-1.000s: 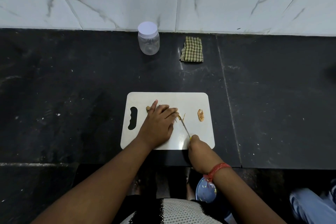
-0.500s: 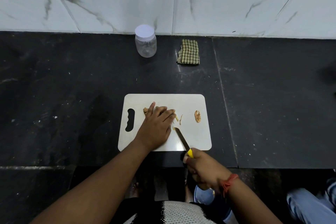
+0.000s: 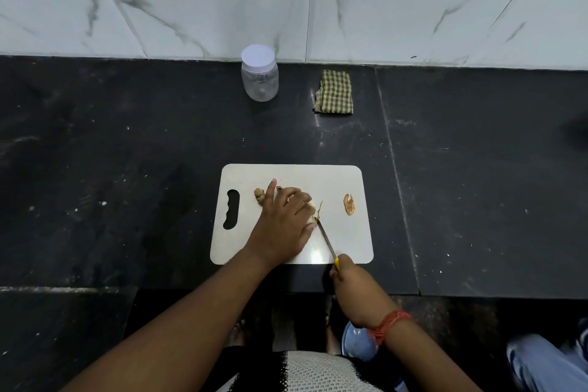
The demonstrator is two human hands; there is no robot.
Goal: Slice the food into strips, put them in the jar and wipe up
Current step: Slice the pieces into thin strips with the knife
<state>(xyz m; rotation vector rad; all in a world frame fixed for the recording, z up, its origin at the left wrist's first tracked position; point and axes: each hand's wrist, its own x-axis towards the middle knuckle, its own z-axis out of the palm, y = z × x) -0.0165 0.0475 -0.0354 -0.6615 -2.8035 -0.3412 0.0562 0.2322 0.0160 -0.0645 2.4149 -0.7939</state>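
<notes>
Mid-slice. My left hand (image 3: 283,223) presses the food (image 3: 259,195) flat on the cutting board (image 3: 346,242), fingers laid over most of it, one knob poking out at the left. My right hand (image 3: 350,277) grips the yellow handle of the knife (image 3: 325,239), tip touching the board just beside my left fingertips. One thin strip (image 3: 320,209) lies past the tip; a peel scrap (image 3: 349,204) sits apart to the right. To do this well: tuck fingertips back from the blade, keep cuts thin and parallel, slide the hold leftward per cut. Jar (image 3: 259,73) is still lidded at the wall, cloth (image 3: 334,92) beside it.
</notes>
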